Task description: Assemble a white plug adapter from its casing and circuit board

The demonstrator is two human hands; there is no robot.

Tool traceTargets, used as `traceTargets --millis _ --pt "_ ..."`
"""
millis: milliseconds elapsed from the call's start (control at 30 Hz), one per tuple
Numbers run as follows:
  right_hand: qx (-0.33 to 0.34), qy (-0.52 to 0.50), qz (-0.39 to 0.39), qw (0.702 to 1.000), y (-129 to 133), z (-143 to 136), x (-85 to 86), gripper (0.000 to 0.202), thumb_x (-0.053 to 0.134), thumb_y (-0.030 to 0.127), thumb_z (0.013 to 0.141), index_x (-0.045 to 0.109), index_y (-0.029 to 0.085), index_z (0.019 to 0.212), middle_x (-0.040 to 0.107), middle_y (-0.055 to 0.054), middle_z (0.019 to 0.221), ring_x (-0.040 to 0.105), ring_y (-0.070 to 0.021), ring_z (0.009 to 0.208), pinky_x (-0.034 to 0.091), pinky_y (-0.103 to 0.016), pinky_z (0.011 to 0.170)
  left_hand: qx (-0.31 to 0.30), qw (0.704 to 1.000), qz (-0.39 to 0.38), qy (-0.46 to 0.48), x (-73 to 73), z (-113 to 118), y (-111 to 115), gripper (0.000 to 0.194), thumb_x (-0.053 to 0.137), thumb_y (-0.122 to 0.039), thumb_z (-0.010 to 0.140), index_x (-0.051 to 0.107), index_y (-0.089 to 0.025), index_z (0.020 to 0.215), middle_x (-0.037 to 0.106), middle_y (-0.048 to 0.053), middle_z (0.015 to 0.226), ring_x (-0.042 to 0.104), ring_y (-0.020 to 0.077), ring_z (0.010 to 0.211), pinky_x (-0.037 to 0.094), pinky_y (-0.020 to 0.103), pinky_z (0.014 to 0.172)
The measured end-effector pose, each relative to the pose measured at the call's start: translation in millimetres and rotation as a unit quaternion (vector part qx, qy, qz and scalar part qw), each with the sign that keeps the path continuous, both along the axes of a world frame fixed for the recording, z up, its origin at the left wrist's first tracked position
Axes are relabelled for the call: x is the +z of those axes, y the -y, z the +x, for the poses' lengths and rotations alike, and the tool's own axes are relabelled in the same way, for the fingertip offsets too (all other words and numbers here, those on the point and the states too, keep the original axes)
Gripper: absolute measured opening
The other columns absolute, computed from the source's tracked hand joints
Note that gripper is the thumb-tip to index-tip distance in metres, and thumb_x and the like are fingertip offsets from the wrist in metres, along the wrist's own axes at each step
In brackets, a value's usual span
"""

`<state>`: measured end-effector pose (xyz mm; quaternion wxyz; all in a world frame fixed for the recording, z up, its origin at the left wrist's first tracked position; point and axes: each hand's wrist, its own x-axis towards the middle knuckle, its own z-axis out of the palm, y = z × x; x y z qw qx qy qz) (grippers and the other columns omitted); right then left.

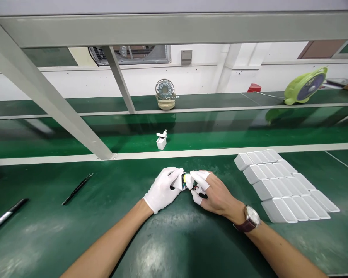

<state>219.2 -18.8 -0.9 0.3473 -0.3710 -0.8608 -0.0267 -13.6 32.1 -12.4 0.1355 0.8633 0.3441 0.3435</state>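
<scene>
My left hand, in a white glove, is closed around a small white plastic housing. A circuit board with a yellow component shows at the housing's open end. My right hand, with white covers on some fingers, pinches a white end piece beside the board. Below that piece, small dark and red parts show between my right fingers, too small to make out. Both hands meet just above the green bench top.
Rows of white open housings stand on the right. Black tweezers and a dark-and-silver tool lie left. Beyond the white rail sits a small white box-like part. Two fans, beige and green, stand on the shelf.
</scene>
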Motion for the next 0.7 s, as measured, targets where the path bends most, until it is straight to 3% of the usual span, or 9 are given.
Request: traceTargets --millis 700 --pt "0.008 0.010 0.004 1.000 -0.5 2.6 8.2 0.069 0.055 0.011 0.088 0.029 0.019 0.151 0.060 -0.014 0.129 0.058 -0.0293 0.119 0.050 -0.055 0.105 0.007 1.000 -0.020 -0.002 0.2 2.0 -0.6 0.051 0.067 -0.022 0.086 0.051 -0.027 0.135 0.059 0.009 0.126 0.057 0.0238 0.120 0.052 0.042 0.103"
